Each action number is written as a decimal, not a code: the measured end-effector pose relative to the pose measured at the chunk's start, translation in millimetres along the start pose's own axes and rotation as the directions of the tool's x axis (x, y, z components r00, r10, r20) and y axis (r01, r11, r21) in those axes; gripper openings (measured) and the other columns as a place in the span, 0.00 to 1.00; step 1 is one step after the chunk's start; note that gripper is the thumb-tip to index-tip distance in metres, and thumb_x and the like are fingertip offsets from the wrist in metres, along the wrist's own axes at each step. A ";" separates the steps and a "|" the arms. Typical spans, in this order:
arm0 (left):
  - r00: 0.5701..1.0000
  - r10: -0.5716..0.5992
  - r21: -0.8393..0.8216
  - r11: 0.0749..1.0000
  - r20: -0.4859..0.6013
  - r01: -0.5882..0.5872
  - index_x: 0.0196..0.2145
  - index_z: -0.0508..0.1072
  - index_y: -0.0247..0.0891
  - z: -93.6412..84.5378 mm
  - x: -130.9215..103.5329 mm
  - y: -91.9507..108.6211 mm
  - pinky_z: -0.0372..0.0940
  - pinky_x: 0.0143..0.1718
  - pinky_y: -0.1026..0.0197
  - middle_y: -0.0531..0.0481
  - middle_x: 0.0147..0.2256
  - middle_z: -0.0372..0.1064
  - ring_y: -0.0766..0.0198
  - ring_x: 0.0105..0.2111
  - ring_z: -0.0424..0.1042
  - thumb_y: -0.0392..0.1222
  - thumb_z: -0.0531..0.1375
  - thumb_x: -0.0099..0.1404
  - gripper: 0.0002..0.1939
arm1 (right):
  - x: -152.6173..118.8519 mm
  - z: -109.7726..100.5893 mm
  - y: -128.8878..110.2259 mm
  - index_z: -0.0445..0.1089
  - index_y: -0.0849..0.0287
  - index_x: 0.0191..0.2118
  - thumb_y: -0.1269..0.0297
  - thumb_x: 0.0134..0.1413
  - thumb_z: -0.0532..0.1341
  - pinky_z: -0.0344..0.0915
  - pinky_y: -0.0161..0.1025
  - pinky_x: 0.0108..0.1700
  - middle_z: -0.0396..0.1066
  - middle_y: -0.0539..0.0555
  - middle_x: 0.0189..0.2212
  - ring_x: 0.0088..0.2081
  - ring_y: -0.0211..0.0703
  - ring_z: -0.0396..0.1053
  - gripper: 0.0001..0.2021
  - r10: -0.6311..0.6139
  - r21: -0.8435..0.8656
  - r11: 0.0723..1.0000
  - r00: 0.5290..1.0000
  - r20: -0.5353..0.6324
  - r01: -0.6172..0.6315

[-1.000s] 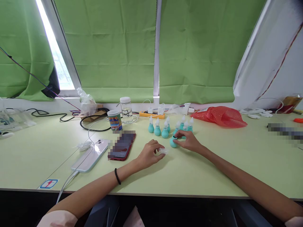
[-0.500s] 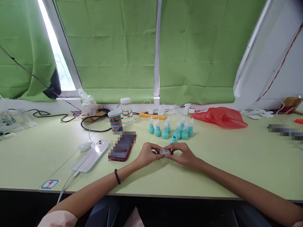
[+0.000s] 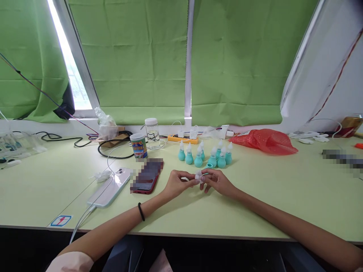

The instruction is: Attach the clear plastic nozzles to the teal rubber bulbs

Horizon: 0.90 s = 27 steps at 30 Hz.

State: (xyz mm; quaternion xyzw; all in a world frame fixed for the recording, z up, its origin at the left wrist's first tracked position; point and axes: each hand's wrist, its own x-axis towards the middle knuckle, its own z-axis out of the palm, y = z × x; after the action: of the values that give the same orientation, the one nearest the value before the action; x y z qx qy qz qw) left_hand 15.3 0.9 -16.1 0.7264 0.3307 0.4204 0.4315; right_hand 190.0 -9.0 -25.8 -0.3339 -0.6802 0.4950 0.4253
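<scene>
A small translucent plastic nozzle piece [image 3: 198, 175] is pinched between the fingertips of both hands, just above the table. My left hand [image 3: 179, 183] grips it from the left with thumb and forefinger. From the right, my right hand [image 3: 220, 183] holds it with thumb and forefinger, its other fingers curled beneath. An open teal rubber bulb [image 3: 209, 166] without a tip stands right behind the right hand, partly hidden by it. Beyond it several teal bulb nasal aspirators [image 3: 198, 160] stand upright with clear tips fitted.
Left of my hands lie a dark red-cased phone [image 3: 153, 181] and a pale phone [image 3: 109, 189] with a white cable. Farther back are a printed can [image 3: 138, 147], a clear jar [image 3: 153, 136], a yellow power strip [image 3: 181, 139] and a red plastic bag [image 3: 263, 140].
The nozzle piece has been turned from lying sideways to a tilted, more upright pose, with its flared end showing. My right fingers have shifted around it and slightly up.
</scene>
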 end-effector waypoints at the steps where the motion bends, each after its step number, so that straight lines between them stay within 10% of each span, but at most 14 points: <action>1: 1.000 0.013 0.022 1.000 -0.010 -0.013 0.29 0.73 0.30 -0.2 -0.3 -0.3 0.64 0.24 0.67 0.45 0.27 0.71 0.67 0.22 0.66 0.46 0.60 0.47 0.16 | 0.0 -0.2 -0.2 0.63 0.62 0.38 0.59 0.44 0.57 0.66 0.35 0.23 0.68 0.52 0.25 0.25 0.37 0.66 0.15 0.006 0.002 1.000 1.000 0.006 -0.006; 11: 0.985 0.170 0.214 0.962 0.025 -0.172 0.27 0.73 0.31 -1.7 -2.8 5.6 0.62 0.23 0.69 0.48 0.24 0.69 0.71 0.21 0.64 0.43 0.52 0.57 0.13 | -1.0 -0.2 -6.6 0.62 0.65 0.35 0.59 0.45 0.57 0.65 0.35 0.23 0.69 0.57 0.28 0.23 0.35 0.66 0.14 0.063 0.061 0.996 0.997 0.052 -0.066; 19: 0.841 0.542 0.439 0.759 -0.013 -0.482 0.29 0.73 0.31 -1.1 -4.4 1.5 0.62 0.25 0.67 0.45 0.24 0.69 0.69 0.23 0.66 0.38 0.54 0.55 0.09 | 0.1 3.0 -5.4 0.61 0.63 0.31 0.58 0.44 0.58 0.65 0.35 0.22 0.70 0.56 0.27 0.22 0.36 0.66 0.13 0.078 0.092 0.993 0.997 -0.020 -0.076; 27: 0.813 0.581 0.514 0.691 0.023 -0.508 0.27 0.72 0.30 0.6 -2.7 -2.8 0.60 0.24 0.68 0.45 0.22 0.67 0.69 0.22 0.64 0.35 0.53 0.56 0.09 | -1.7 5.7 -6.0 0.61 0.63 0.28 0.58 0.41 0.60 0.64 0.35 0.23 0.70 0.55 0.24 0.20 0.34 0.65 0.13 0.091 0.090 0.992 0.995 -0.048 -0.087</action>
State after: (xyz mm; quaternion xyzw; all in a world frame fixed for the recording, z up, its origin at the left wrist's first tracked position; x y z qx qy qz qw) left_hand 14.3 -0.4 -19.7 0.8454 0.2263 0.4801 0.0602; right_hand 185.4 -14.4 -21.3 -0.3575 -0.6308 0.5343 0.4345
